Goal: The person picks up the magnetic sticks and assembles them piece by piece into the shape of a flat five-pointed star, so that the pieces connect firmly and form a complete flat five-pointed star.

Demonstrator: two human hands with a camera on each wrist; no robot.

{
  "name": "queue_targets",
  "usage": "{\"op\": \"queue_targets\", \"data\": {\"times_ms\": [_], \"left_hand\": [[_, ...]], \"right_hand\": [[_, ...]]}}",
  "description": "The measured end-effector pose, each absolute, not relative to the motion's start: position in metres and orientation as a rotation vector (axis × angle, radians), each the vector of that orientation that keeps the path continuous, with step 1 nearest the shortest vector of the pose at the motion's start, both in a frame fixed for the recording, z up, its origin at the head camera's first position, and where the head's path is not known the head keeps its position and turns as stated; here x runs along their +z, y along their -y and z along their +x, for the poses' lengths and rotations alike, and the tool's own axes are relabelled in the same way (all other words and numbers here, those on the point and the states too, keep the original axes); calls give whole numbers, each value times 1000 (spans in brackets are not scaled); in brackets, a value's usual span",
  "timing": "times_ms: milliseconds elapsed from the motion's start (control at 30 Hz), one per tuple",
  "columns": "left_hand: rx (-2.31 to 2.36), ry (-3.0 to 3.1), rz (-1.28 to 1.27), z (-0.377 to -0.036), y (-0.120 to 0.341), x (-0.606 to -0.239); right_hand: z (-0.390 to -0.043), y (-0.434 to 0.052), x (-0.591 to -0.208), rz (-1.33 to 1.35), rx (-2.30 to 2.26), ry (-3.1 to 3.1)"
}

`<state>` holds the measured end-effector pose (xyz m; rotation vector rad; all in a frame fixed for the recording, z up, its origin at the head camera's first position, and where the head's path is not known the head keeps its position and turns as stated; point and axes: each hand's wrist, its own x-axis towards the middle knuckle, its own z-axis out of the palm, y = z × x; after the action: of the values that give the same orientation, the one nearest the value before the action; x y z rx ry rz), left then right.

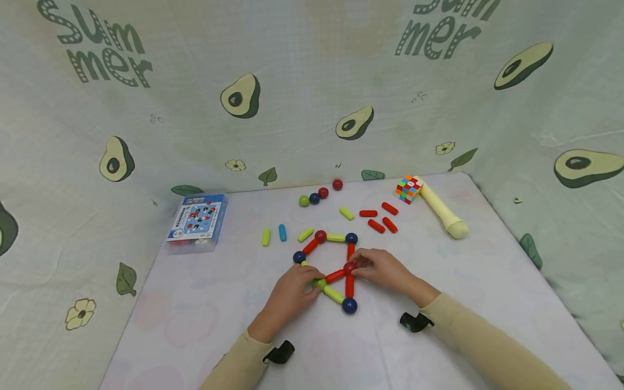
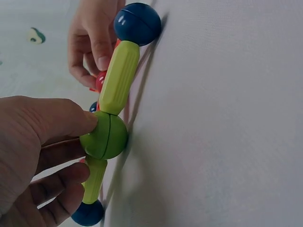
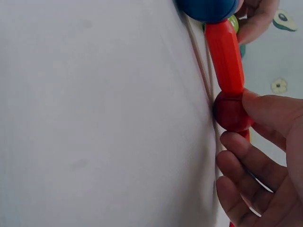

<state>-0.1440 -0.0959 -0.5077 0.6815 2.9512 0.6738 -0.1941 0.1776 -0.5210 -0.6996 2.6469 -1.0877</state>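
Note:
A flat figure of magnetic rods and balls lies on the table between the hands. My left hand point(image 1: 291, 295) pinches its green ball point(image 2: 111, 137) between thumb and fingers. On the other side, my right hand point(image 1: 385, 271) holds a red ball point(image 3: 231, 111) the same way. A red rod point(image 1: 335, 276) joins these two balls. Nearest me, a blue ball point(image 1: 349, 306) connects to the green ball by a yellow-green rod point(image 2: 120, 78) and to the red ball by another red rod point(image 3: 225, 59). Beyond, the far loop has a blue ball point(image 1: 351, 238) and a red ball point(image 1: 320, 236) at its top.
Loose red rods point(image 1: 376, 226), yellow-green rods point(image 1: 266, 237) and a blue rod point(image 1: 282, 233) lie behind the figure. Farther back sit several balls point(image 1: 314, 198). A boxed set point(image 1: 195, 222) stands at left; a puzzle cube point(image 1: 408, 189) and a pale yellow stick-shaped object point(image 1: 441, 208) are at right.

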Motion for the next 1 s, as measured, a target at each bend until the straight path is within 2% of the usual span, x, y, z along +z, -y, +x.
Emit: {"op": "queue_targets", "data": {"times_ms": [233,500,1000], "left_hand": [[688,-2969,710,-148,99,-508],[749,-2958,685,-158,76,-513],[925,-2813,663,-180,42,-529]], "right_hand": [[-191,-173,-523,-679,-1109,-2667],[-191,-178,-523,-659,-1132,-2677],[-231,-215,-527,-225,-1135,-2914]]}}
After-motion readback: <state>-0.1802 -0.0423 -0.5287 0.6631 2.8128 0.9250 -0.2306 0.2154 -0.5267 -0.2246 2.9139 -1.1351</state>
